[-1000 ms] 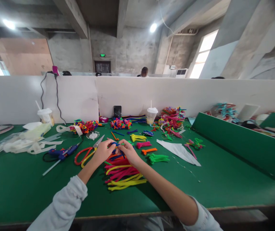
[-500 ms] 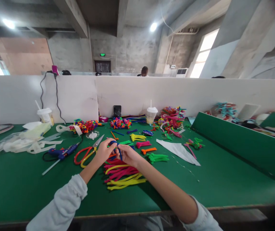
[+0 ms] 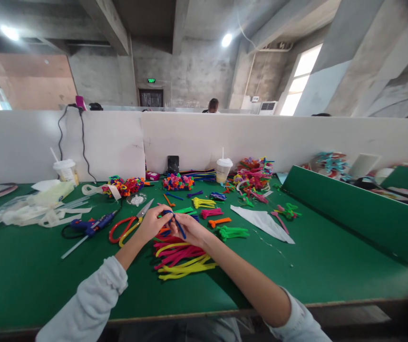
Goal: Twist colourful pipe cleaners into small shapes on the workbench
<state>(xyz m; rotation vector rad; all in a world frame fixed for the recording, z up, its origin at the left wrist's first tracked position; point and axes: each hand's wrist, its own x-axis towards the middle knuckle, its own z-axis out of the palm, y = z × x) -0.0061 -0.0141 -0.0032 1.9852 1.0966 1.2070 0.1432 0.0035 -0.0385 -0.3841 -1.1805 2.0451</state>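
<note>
Between my two hands is a dark blue pipe cleaner (image 3: pixel 180 227), bent, with one end sticking out below my fingers. My left hand (image 3: pixel 153 222) pinches it from the left, and my right hand (image 3: pixel 189 230) pinches it from the right; parts of it are hidden by the fingers. Just under my hands lie loose pink pipe cleaners (image 3: pixel 175 254) and yellow pipe cleaners (image 3: pixel 186 269). Right of my hands sit small bundles of bent pipe cleaners: yellow (image 3: pixel 203 203), pink (image 3: pixel 211 213), orange (image 3: pixel 219 222) and green (image 3: pixel 231 232).
Scissors (image 3: pixel 129 225) and a blue glue gun (image 3: pixel 92 225) lie to the left, near plastic wrapping (image 3: pixel 29 211). Lidded cups (image 3: pixel 224 170) stand by the white partition (image 3: pixel 282 137). A white sheet (image 3: pixel 261 223) and a green divider (image 3: pixel 346 209) are on the right.
The free end of the blue pipe cleaner has swung slightly right and downward. Both hands keep their hold in nearly the same place; the view has shifted a little.
</note>
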